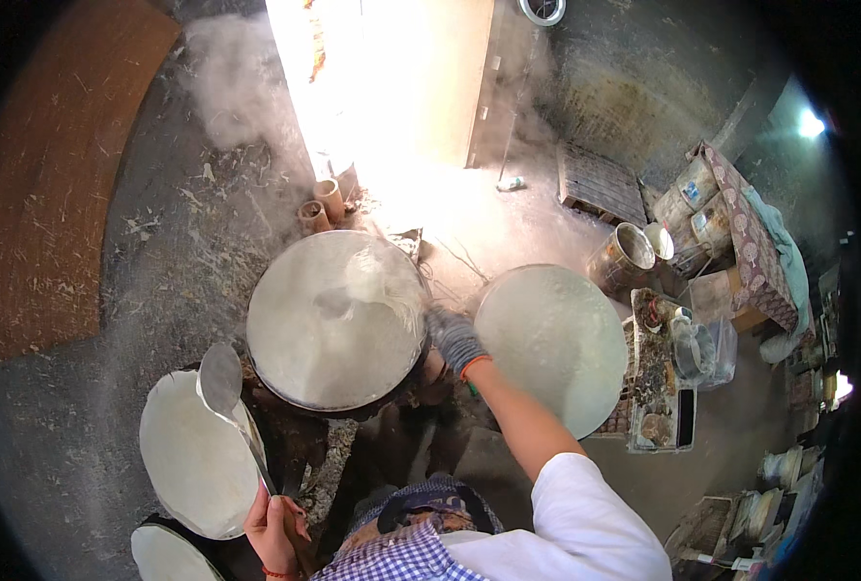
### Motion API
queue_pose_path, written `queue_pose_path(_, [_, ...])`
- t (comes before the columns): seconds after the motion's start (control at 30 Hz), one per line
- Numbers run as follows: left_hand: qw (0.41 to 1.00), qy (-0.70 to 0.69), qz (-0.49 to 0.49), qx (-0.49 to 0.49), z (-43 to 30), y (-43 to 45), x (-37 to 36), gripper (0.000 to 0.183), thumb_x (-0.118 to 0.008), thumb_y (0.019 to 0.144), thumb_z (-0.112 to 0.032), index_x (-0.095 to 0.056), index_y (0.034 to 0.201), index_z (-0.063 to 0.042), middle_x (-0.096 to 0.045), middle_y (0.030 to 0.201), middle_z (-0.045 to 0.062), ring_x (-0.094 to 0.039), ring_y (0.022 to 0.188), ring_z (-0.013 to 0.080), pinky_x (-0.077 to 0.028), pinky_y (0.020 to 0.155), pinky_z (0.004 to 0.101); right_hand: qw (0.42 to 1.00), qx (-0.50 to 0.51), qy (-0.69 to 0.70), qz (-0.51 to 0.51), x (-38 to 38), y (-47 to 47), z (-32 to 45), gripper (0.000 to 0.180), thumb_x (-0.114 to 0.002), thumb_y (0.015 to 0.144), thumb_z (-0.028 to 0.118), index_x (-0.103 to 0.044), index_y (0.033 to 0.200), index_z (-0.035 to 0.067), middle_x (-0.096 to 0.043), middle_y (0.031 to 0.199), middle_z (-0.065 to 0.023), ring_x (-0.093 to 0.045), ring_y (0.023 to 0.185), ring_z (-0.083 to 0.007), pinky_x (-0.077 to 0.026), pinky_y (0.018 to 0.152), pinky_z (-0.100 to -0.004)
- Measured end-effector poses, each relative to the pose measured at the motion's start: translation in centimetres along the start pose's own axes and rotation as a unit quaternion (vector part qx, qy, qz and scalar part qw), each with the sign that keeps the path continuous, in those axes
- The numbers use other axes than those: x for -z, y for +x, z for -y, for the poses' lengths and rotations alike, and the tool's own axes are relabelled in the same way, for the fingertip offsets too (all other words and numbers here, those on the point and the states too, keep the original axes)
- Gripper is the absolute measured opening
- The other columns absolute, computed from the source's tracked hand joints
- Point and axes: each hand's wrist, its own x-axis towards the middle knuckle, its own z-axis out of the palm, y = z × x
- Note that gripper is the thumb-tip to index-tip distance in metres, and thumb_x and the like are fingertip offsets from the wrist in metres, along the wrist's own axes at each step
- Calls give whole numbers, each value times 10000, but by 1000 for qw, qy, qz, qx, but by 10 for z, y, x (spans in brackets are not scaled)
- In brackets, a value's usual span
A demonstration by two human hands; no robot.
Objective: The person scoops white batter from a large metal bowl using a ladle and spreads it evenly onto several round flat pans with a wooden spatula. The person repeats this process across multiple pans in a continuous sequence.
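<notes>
My left hand [276, 526] holds the handle of a metal ladle [221, 381], whose wide bowl is raised over the edge of a round pale disc [194, 465] at the left. My right hand [453, 334] wears a grey knitted glove with an orange cuff. It is at the right rim of a large round steaming surface [336, 341], blurred, so its grip is unclear. A streaky whitish patch [383, 279] lies on that surface's upper right. Right of the glove, under my forearm, is a second large round whitish surface [554, 341].
Steam drifts around a bright doorway [394, 80]. Two clay-coloured cylinders [327, 200] stand behind the left round surface. At the right are a stained metal bucket [623, 250], a wooden pallet [601, 181] and a clear plastic container [717, 352]. Another pale disc [169, 555] lies lower left.
</notes>
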Motion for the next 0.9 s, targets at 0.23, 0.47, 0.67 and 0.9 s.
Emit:
queue_pose_path(0.23, [999,14,35,38,0,6,2,434,-488,935,-58,-421,1361,-10,-575,703,99,-463,434,119,-384,387,225,995,78,-36,53,16,-68,44,370,-394,955,311,-559,1181,69,-616,923,-255,-591,859,-414,-472,792,-476])
queue_pose_path(0.47, [993,36,106,45,-16,18,-9,417,-487,933,-66,-447,1345,-11,-580,728,70,-478,444,110,-396,387,223,966,173,-129,-146,-64,-159,46,327,-448,908,124,-543,1194,-6,-604,1071,-220,-620,800,-337,-495,711,-439])
queue_pose_path(0.67, [993,39,104,39,-19,22,6,432,-496,936,-97,-434,1356,-17,-581,738,80,-486,450,114,-407,382,229,979,65,-189,-40,-48,-107,28,367,-425,930,253,-553,1205,45,-593,1124,-228,-593,954,-386,-472,826,-474])
queue_pose_path(0.9, [993,15,90,77,-22,26,6,420,-498,938,-106,-445,1343,-10,-584,734,93,-480,456,122,-402,403,226,996,83,-13,-13,-35,-73,66,419,-416,933,375,-561,1213,98,-622,1071,-201,-590,978,-382,-449,882,-464])
